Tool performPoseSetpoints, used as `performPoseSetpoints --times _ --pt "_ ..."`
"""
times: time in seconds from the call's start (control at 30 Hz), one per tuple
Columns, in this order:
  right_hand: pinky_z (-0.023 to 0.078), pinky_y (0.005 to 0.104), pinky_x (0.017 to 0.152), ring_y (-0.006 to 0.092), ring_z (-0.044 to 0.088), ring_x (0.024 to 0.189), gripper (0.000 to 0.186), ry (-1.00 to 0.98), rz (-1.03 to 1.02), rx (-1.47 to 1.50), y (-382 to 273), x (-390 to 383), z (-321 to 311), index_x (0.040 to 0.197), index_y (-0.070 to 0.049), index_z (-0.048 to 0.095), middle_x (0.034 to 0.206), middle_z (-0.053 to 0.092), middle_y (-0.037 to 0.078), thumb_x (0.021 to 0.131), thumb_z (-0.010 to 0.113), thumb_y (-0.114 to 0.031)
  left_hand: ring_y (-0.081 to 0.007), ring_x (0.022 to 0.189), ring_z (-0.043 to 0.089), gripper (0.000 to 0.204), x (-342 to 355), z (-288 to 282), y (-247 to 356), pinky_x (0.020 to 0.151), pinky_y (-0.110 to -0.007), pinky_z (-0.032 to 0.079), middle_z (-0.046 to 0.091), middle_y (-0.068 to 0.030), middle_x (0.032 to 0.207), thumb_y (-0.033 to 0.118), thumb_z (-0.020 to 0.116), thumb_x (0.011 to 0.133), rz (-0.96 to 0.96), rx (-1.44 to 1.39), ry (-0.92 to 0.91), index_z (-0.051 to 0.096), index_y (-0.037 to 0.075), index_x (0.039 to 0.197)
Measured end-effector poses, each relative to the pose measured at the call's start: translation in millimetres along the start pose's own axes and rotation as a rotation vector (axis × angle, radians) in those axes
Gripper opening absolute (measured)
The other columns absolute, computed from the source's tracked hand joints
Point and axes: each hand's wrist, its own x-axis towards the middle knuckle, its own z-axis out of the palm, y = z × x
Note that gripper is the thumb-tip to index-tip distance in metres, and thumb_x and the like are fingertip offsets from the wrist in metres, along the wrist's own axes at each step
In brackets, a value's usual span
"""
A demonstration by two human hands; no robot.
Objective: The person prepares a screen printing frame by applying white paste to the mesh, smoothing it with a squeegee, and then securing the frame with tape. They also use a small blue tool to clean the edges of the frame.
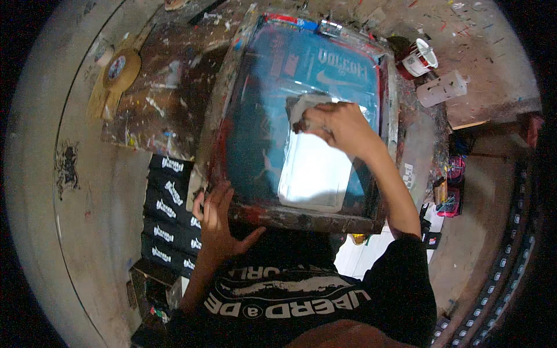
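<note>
Mesh on my printing screen [243,139] is teal with pale lettering, plus a blazing white rectangle near the middle. The frame [301,223] is grubby brown smeared with red, with bright red and blue along the far edge. My rag [303,107] is greyish with dark blotches, tee's [377,290] black with white print, tape roll's [126,68] yellowy tan, and the worktop [168,87] is dark brown, splattered white
</note>
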Motion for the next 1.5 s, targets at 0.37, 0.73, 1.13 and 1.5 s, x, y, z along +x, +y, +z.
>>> performPoseSetpoints --times 0.37,0.73,1.13,1.5 --pt "0.058 0.0371 0.076 0.0215 0.069 0.088 0.02 0.109 -0.121 0.019 -96 -95 17 0.1 -0.019 0.059 0.083 0.064 0.001 0.081 0.062 -0.012 -0.0355 0.134 0.045 0.103 6 2 5 0.113 -0.059 0.017 0.049 -0.0194 0.143 0.049 0.087 0.066 0.108 0.012 0.055 0.04 0.0 0.143" --pt "0.054 0.0531 0.07 0.041 0.069 0.081 0.029 0.135 0.334 0.021 46 -9 -8 0.108 -0.01 0.063 0.086 0.07 0.019 0.085 0.069 -0.027 -0.0383 0.133 0.034 0.102 12 4 -9 0.115 -0.053 0.02 0.047 -0.0179 0.141 0.042 0.088 0.064 0.049 -0.068 0.145 0.04 -0.001 0.142" --pt "0.053 0.0492 0.065 0.0446 0.067 0.073 0.036 0.083 0.848 0.042 -89 -83 12 0.107 0.0 0.052 0.071 0.066 0.024 0.09 0.07 -0.026 -0.0336 0.133 0.046 0.088 23 6 -8 0.114 -0.052 0.021 0.052 -0.0188 0.138 0.045 0.078 0.074 0.191 -0.054 0.108 0.045 -0.002 0.14" --pt "0.052 0.0501 0.065 0.0415 0.068 0.07 0.035 0.005 0.685 0.087 -109 -88 7 0.109 -0.002 0.053 0.071 0.068 0.019 0.09 0.07 -0.025 -0.0322 0.128 0.051 0.084 22 6 -8 0.114 -0.051 0.023 0.056 -0.0174 0.134 0.041 0.078 0.073 0.143 -0.078 0.151 0.047 -0.002 0.138"
